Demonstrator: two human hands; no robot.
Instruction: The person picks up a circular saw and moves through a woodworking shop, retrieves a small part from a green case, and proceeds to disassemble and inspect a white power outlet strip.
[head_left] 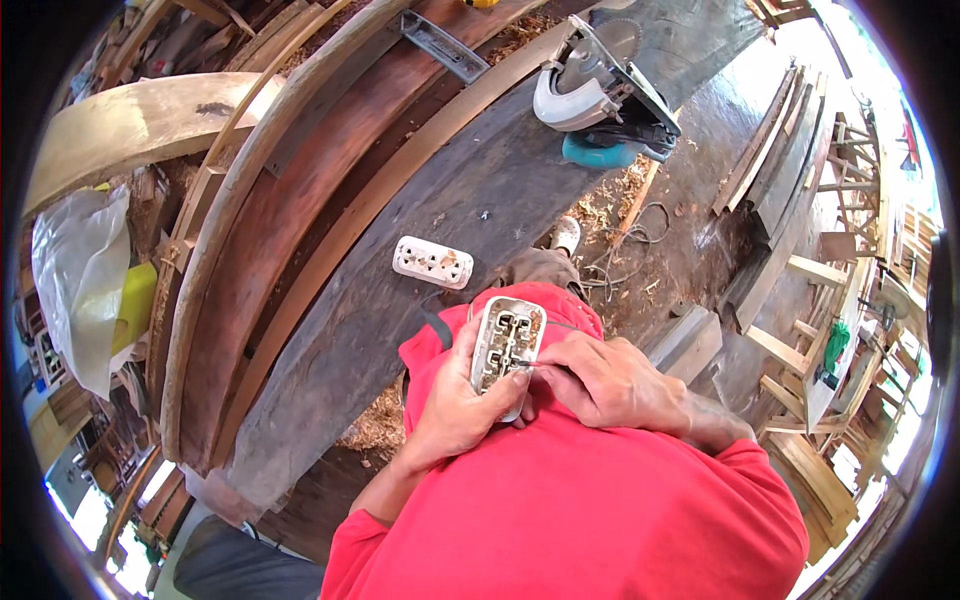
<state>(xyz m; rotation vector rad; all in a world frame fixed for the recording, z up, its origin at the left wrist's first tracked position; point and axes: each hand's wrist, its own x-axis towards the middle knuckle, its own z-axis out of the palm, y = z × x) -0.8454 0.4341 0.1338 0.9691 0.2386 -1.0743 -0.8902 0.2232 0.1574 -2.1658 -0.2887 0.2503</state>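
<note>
White socket (507,338) | left fingers (463,352) cupped around | right fingers (568,358) pinching red piece (532,364)

Bright red here: a shirt (590,510) fills the space below the bare fingers (568,358), softly creased, with more red fabric (425,354) showing just beyond them. Down toward the elbows, the right sleeve (762,490) and left sleeve (362,550) leave the forearms (718,425) uncovered. And past the fingers, a brownish trouser leg (535,268), then a pale shoe (566,235), speckled and scuffed.
</note>
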